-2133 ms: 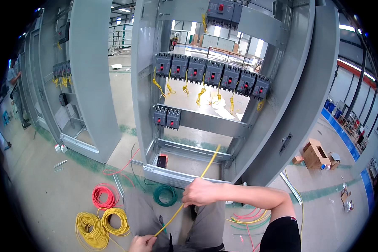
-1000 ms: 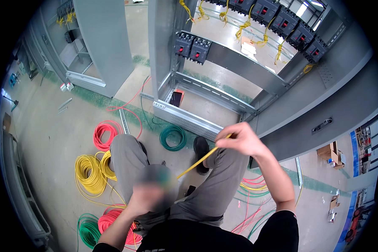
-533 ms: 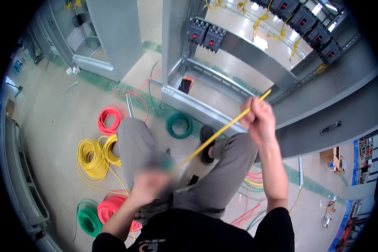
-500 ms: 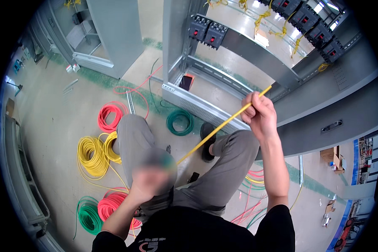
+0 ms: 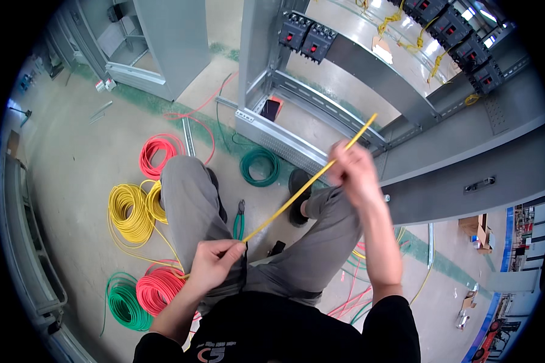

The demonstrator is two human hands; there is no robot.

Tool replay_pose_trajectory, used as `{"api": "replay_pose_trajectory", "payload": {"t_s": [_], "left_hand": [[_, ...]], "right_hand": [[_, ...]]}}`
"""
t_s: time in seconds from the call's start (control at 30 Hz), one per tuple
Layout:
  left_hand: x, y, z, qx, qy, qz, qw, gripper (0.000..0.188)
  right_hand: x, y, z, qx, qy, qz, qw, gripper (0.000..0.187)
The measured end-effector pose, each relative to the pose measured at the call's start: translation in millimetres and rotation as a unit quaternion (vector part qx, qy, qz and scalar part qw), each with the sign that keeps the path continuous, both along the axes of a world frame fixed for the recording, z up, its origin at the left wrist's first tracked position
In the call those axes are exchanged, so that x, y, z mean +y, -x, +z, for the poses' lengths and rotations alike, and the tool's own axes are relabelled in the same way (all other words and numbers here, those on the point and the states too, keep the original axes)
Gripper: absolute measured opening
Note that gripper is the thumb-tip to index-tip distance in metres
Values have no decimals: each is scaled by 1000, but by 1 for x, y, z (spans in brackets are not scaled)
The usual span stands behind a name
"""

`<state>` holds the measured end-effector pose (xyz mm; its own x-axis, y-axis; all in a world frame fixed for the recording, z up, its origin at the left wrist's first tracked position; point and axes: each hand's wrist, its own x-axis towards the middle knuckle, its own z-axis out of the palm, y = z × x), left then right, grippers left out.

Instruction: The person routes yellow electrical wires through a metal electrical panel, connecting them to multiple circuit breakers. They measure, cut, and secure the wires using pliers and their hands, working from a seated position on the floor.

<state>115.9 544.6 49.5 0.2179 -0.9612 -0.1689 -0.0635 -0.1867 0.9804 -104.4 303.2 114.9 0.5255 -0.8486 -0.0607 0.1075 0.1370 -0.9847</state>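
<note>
A yellow wire (image 5: 290, 202) runs taut and slanting between my hands above my lap. Its near part is pinched between the thumb and fingers of my left hand (image 5: 215, 263). My right hand (image 5: 352, 170), slightly smeared, is closed around it near the far end, and a short tip sticks out beyond the fingers. Beyond my left hand, a pair of green-handled pliers (image 5: 240, 221) lies on the floor between my legs. From a yellow coil (image 5: 130, 213) at the left, a strand leads toward my left hand.
Red coils (image 5: 157, 156), a green coil (image 5: 129, 307) and a dark green coil (image 5: 260, 167) lie on the floor. Ahead stands a grey metal cabinet frame (image 5: 284, 136) with black circuit breakers (image 5: 306, 37) and a phone (image 5: 271, 109) inside. Loose wires and a cardboard box (image 5: 475, 230) are at the right.
My right hand has moved left and a little nearer, still on the wire. The pliers now show on the floor; earlier a blurred patch covered my left hand and the area there.
</note>
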Motion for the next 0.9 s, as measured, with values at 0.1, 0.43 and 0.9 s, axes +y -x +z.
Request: {"api": "replay_pose_trajectory", "payload": {"t_s": [0.1, 0.43, 0.9], "left_hand": [[-9, 8, 17, -24, 15, -7, 1000, 19], [14, -23, 7, 99, -20, -46, 994, 21], [26, -27, 14, 110, -39, 84, 990, 14]], "right_hand": [[40, -27, -34, 33, -99, 174, 979, 33], [26, -37, -22, -46, -88, 144, 985, 30], [42, -45, -33, -59, -53, 99, 992, 32]]}}
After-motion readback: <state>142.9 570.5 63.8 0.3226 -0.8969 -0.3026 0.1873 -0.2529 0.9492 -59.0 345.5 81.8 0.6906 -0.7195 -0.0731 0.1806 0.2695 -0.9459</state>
